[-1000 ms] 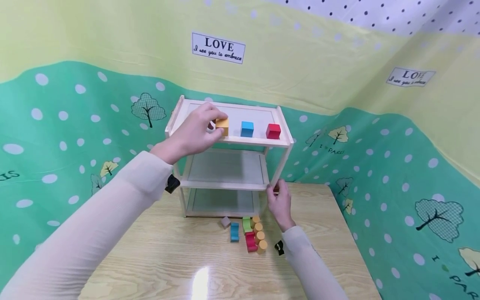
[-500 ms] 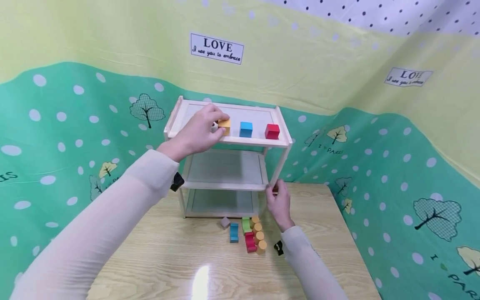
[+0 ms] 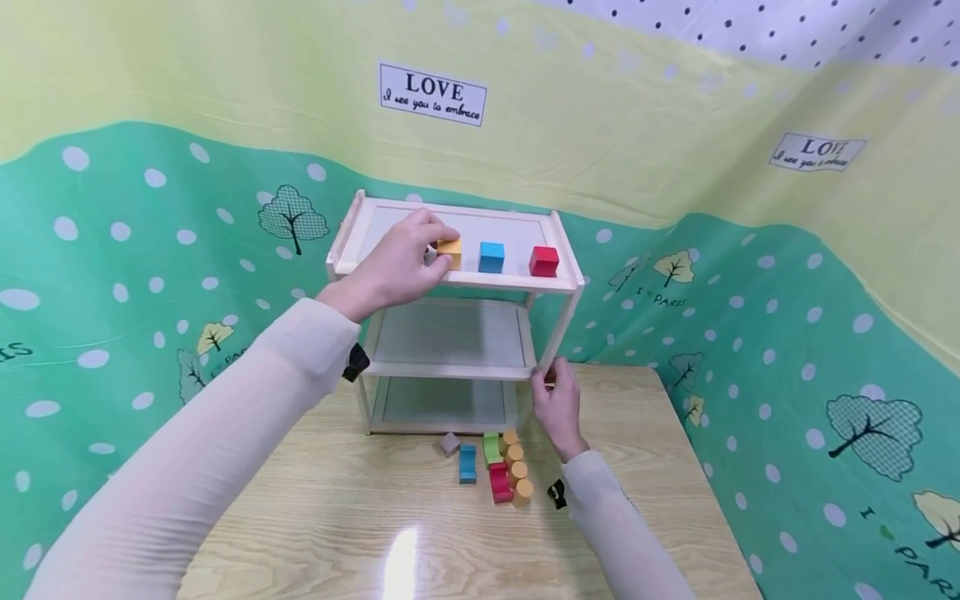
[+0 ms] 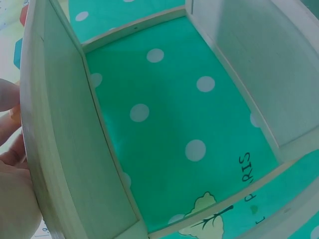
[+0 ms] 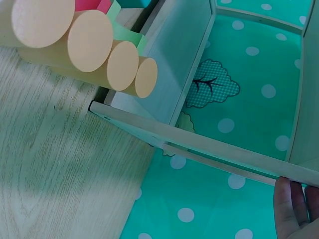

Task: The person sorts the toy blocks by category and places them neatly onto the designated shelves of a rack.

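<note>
Alignment or set-down step, by the look of it; release not yet made

Going left to right: your left hand [image 3: 400, 260] has thumb and fingertips clamped on the yellow, wooden-looking cube [image 3: 450, 255]. That cube is at the front of the top tier [image 3: 517, 223] of the pale wooden shelf [image 3: 450, 369], apparently resting there, left of the blue cube [image 3: 491, 258] and the red cube [image 3: 543, 262], with a gap between each. Your right hand [image 3: 557, 407] grips the right front post [image 3: 562, 329] by the middle tier, probably to steady the frame.

Judging from this, you're squaring the yellow cube into the row. Next move calls for checking its spacing, then spreading your left thumb and fingers evenly so it doesn't drag or tip; keep the post braced.

Counts. Shelf: one, three tiers. Cubes up top: three in sight (one yellow, one blue, one red). Something pale and dark shows behind your left fingers; can't tell what.

On the light wood-grain table [image 3: 322, 500], left to right: one small grey block [image 3: 449, 444]; one blue notched block [image 3: 467, 464]; one green notched block [image 3: 492, 448] and one red notched block [image 3: 500, 482], front to back in a line; four tan-yellow cylinders [image 3: 517, 473], close in a row just beside those two.
</note>
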The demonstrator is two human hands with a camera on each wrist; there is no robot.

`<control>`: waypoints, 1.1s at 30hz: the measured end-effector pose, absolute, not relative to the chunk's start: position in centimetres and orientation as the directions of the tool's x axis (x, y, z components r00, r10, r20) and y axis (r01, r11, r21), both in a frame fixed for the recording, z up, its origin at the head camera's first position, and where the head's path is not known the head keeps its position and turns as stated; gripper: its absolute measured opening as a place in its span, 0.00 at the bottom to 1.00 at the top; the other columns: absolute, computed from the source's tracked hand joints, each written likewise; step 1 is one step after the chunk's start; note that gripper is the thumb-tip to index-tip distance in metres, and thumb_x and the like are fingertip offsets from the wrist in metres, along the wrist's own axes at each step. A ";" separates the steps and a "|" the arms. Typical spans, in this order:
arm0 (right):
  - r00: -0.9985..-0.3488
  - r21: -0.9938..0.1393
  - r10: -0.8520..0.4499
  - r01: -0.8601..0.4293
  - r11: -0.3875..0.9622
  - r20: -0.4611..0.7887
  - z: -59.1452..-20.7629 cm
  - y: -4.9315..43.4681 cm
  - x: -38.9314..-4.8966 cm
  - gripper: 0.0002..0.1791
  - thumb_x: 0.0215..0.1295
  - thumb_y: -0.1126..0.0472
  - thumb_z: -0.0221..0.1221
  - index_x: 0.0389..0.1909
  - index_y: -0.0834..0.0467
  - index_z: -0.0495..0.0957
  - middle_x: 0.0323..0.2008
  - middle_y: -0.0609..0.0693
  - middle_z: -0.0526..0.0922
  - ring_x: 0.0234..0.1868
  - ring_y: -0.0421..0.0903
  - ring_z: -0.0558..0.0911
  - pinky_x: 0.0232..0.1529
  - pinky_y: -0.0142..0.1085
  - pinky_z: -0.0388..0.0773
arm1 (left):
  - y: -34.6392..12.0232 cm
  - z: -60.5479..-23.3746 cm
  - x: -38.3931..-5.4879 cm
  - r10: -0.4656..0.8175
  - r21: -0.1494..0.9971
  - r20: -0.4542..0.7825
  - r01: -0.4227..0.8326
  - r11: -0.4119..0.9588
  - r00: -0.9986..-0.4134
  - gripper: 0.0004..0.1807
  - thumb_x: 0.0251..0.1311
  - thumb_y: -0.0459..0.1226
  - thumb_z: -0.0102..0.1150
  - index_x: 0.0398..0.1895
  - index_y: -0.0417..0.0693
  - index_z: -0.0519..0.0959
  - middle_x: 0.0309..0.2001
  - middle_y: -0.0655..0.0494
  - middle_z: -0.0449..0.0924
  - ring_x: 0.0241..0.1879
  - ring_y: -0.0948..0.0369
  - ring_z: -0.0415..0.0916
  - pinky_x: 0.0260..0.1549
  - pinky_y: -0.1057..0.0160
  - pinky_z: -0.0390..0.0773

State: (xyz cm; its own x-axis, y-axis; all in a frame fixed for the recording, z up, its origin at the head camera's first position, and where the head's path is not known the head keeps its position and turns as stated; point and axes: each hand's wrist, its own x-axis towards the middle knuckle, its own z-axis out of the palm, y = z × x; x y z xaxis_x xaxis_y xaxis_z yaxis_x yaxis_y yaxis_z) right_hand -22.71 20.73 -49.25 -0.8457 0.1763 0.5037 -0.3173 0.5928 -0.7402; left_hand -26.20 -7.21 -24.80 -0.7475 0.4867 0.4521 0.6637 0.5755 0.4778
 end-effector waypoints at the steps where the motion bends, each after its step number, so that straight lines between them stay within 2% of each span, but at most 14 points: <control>1: -0.843 -0.738 0.176 -0.321 0.593 0.508 -49.2 20.8 -22.7 0.04 0.66 0.63 0.54 0.37 0.59 0.71 0.33 0.52 0.74 0.34 0.46 0.77 0.31 0.38 0.81 | -7.2 -24.8 -26.2 0.486 0.477 0.452 0.663 0.576 -0.748 0.19 0.61 0.32 0.52 0.55 0.37 0.76 0.47 0.49 0.71 0.43 0.55 0.68 0.42 0.60 0.71; 11: -0.842 -0.737 0.176 -0.322 0.593 0.510 -49.3 20.8 -22.7 0.03 0.66 0.62 0.54 0.37 0.58 0.71 0.33 0.51 0.74 0.34 0.45 0.77 0.31 0.38 0.81 | -7.1 -24.9 -26.3 0.481 0.482 0.459 0.664 0.572 -0.747 0.19 0.61 0.33 0.53 0.55 0.36 0.76 0.47 0.49 0.72 0.45 0.55 0.69 0.43 0.60 0.72; 18: -0.843 -0.743 0.172 -0.329 0.583 0.509 -49.2 20.8 -22.7 0.04 0.66 0.63 0.54 0.38 0.59 0.72 0.33 0.52 0.74 0.33 0.46 0.77 0.30 0.38 0.81 | -7.4 -25.0 -26.3 0.469 0.471 0.473 0.664 0.581 -0.746 0.22 0.60 0.35 0.56 0.58 0.37 0.74 0.53 0.46 0.71 0.49 0.54 0.69 0.48 0.58 0.73; 29: -0.828 -0.724 0.171 -0.343 0.598 0.533 -49.2 20.7 -22.7 0.04 0.65 0.63 0.55 0.37 0.59 0.72 0.32 0.52 0.75 0.33 0.47 0.78 0.29 0.37 0.81 | -8.8 -25.7 -25.9 0.383 0.470 0.586 0.684 0.557 -0.714 0.18 0.59 0.34 0.55 0.52 0.37 0.77 0.51 0.46 0.72 0.49 0.51 0.69 0.49 0.54 0.71; 33: -0.828 -0.723 0.169 -0.345 0.598 0.535 -49.3 20.7 -22.9 0.04 0.66 0.63 0.54 0.38 0.59 0.72 0.32 0.52 0.75 0.33 0.46 0.78 0.30 0.38 0.81 | -8.9 -26.5 -25.4 0.296 0.450 0.680 0.701 0.554 -0.671 0.15 0.59 0.34 0.56 0.48 0.36 0.78 0.47 0.45 0.72 0.47 0.52 0.70 0.48 0.54 0.71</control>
State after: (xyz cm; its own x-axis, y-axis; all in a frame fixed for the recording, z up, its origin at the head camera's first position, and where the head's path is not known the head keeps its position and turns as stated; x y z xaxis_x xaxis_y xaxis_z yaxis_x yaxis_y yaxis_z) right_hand -22.86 20.70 -49.30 -0.8281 0.1686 0.5346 -0.3450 0.5983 -0.7232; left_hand -25.36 -8.86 -26.48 -0.6708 0.2958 0.6801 0.7006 0.5538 0.4500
